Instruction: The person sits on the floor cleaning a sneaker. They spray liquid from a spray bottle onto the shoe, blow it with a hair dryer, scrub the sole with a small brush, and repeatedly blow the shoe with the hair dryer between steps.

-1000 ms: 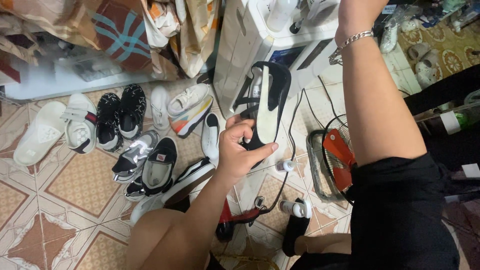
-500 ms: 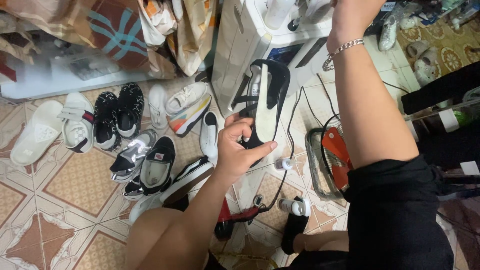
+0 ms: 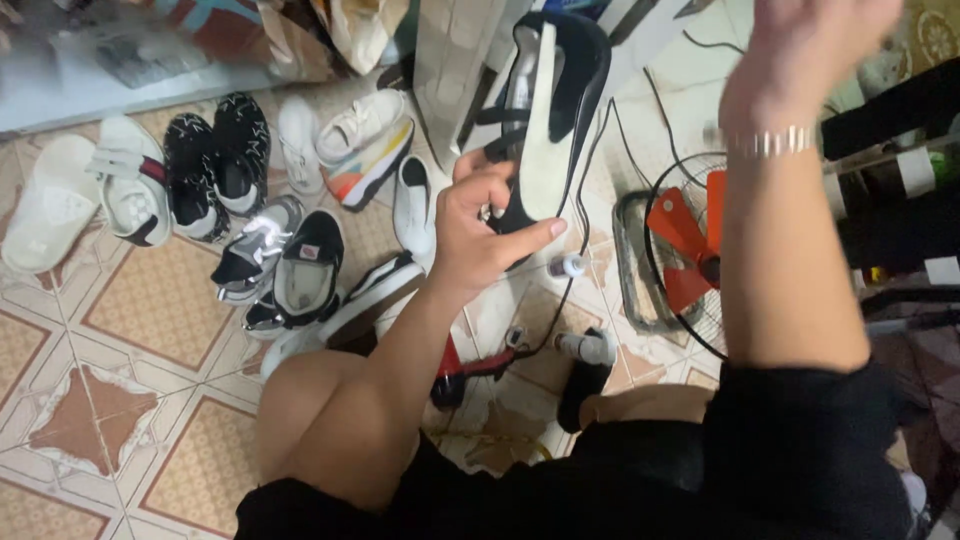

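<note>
A patterned tiled floor fills the lower left of the view and carries nearly everything else. On the right stands one wire-caged fan with red blades, next to one white appliance at the top centre, from which a black cable trails down over the tiles.

Loose shoes lie in a cluster on the floor, about ten that can be counted: one white slide sandal, one white strapped shoe, two black sneakers with white stars, two plain white shoes, one white sneaker with a rainbow sole, one more white shoe, one silver and black sneaker, and one black slip-on. More soles beside the knee are too overlapped to count.

Two small white bottles stand or lie near the cable, and one red and black tool lies just below them.

The left hand holds up one black high-heeled shoe in the air above the floor, in front of the appliance. Its insole is pale cream, its outer black, with thin black straps at the side. The thumb and curled fingers pinch its lower end.

The right hand is raised at the top right, blurred; I cannot tell whether it is spread or closed. One silver bracelet circles its wrist.
</note>
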